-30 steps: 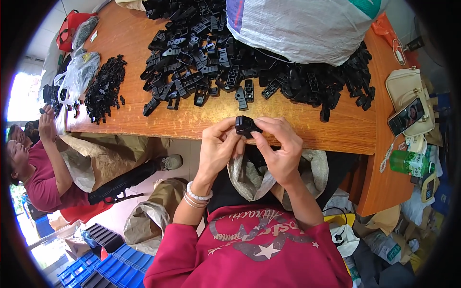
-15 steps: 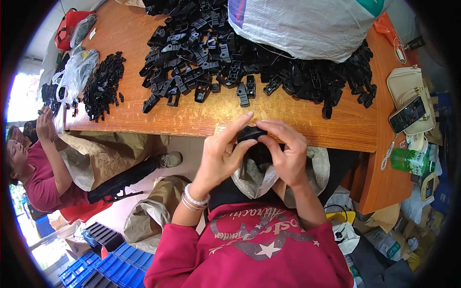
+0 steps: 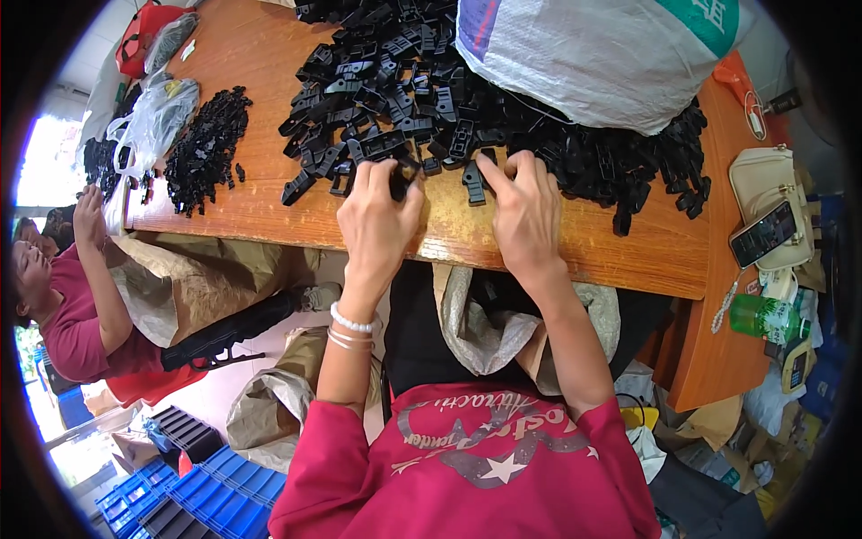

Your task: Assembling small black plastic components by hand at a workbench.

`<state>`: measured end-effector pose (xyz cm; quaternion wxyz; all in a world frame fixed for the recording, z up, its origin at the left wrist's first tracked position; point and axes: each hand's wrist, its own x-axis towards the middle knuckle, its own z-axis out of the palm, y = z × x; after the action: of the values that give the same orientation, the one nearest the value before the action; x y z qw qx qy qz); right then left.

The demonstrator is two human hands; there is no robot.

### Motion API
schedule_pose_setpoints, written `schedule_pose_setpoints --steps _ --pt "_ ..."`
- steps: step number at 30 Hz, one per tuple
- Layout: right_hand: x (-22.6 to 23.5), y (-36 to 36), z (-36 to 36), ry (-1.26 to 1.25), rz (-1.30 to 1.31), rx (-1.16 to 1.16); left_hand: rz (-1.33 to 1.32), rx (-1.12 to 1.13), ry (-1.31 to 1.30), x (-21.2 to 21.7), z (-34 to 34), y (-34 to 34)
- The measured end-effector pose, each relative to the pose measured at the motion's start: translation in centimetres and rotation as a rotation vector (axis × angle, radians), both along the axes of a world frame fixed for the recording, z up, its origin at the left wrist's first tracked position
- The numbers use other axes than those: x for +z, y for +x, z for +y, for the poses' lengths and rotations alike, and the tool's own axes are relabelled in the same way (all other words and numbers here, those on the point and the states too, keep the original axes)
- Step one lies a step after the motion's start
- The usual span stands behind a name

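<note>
Both hands reach palm-down to the near edge of a heap of black plastic parts [image 3: 395,99] on the wooden table. My left hand [image 3: 373,216], with a white bead bracelet at its wrist, has bent fingers and thumb about a black plastic part [image 3: 400,182]. To its right, my right hand [image 3: 528,216] has its fingers apart over the heap's front, their tips partly hidden among the parts. A flat black part [image 3: 474,184] lies just beside its leftmost finger. Below the table edge, a pale woven sack [image 3: 480,337] stands with its mouth open at my lap.
A large white woven bag [image 3: 584,72] rests on the heap. Smaller black pieces [image 3: 211,148] and a clear plastic bag [image 3: 153,126] lie at left. A co-worker [image 3: 81,310] sits at left. A handbag [image 3: 763,180] with a phone [image 3: 761,234] is at right.
My hands have moved forward from the table edge to the heap and farther apart. The dark part they held together before is no longer between them.
</note>
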<state>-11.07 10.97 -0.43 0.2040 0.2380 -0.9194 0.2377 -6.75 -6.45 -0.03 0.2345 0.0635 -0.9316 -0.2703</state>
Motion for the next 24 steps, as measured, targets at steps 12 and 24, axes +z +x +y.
schedule_pose_setpoints --steps 12,24 --pt "0.2 2.9 1.6 -0.129 -0.147 0.118 -0.107 -0.144 0.506 0.3 2.4 3.7" --pt "2.6 4.6 3.2 -0.607 -0.266 0.461 -0.386 -0.354 0.807 2.1 3.0 5.2"
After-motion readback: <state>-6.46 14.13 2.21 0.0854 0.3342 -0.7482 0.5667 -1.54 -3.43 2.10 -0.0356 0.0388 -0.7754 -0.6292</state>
